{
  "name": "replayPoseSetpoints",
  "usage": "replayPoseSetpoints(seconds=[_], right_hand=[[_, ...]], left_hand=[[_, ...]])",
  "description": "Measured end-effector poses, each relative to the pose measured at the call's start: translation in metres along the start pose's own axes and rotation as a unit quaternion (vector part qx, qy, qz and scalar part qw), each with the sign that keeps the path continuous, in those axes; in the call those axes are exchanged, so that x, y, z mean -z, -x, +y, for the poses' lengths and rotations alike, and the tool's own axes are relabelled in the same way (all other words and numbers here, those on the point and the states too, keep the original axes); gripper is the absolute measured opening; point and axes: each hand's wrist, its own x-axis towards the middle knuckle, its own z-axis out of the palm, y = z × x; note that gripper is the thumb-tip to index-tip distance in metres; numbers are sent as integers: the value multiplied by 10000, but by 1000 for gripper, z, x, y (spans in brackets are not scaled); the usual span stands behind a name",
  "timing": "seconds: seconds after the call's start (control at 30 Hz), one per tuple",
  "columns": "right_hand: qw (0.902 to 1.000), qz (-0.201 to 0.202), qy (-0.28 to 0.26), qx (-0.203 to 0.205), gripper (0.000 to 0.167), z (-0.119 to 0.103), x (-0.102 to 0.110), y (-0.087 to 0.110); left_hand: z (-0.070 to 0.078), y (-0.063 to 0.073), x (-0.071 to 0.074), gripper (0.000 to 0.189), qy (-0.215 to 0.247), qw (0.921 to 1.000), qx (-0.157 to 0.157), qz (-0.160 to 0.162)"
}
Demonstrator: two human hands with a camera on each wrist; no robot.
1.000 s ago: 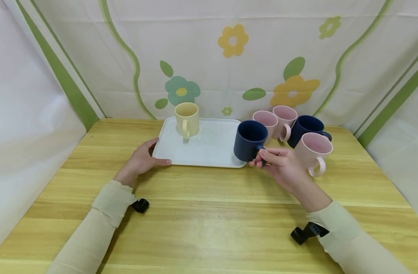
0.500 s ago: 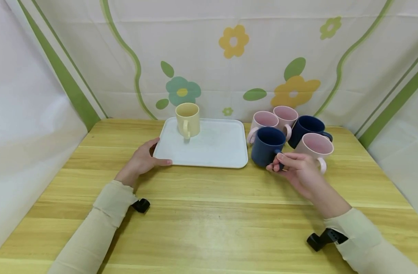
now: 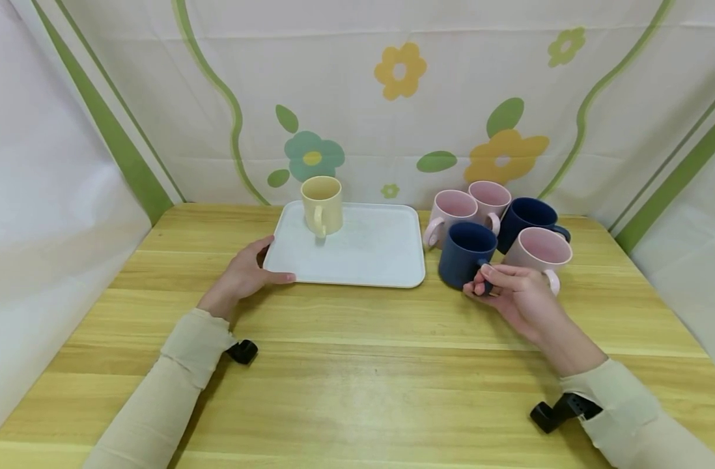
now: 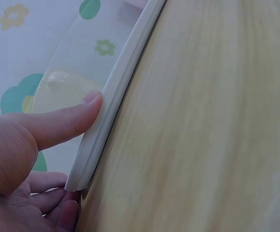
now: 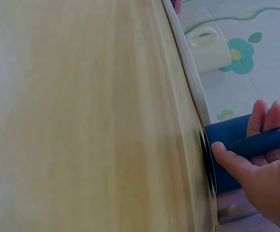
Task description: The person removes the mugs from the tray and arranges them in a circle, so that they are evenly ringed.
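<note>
My right hand [image 3: 524,298] pinches the handle of a dark blue mug [image 3: 464,258], held upright just right of the tray; whether its base touches the table I cannot tell. In the right wrist view, the thumb lies along that mug's [image 5: 227,128] handle with fingers curled round it. At the left end of a white rectangular tray [image 3: 363,254], my left hand [image 3: 240,270] holds the front corner. Its thumb presses the front rim [image 4: 111,99] in the left wrist view, fingers bent around the side. A pale yellow mug [image 3: 327,212] stands at the tray's back left.
Behind and right of the held mug cluster a pink mug [image 3: 442,223], another pink mug [image 3: 488,195], a second dark blue mug [image 3: 512,228] and a front pink mug [image 3: 542,251]. A flowered white curtain [image 3: 346,85] hangs behind the wooden table [image 3: 357,365].
My right hand has carried the dark blue mug from over the tray's right end rightward and down beside the pink mugs. The left hand and tray have stayed put.
</note>
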Motion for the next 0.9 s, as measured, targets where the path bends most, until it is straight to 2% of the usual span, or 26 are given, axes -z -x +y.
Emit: replayPoseSetpoints(seconds=[0.4, 0.57, 0.9], right_hand=[[9982, 54, 493, -334, 28, -2, 2, -1], [9979, 150, 489, -398, 26, -2, -1, -2], [9965, 601, 349, -460, 23, -2, -9, -4]], left_hand=[[0, 3, 0, 113, -22, 10000, -76, 12], [-1, 2, 1, 112, 15, 9999, -103, 22], [-2, -1, 0, 113, 27, 9999, -122, -4]])
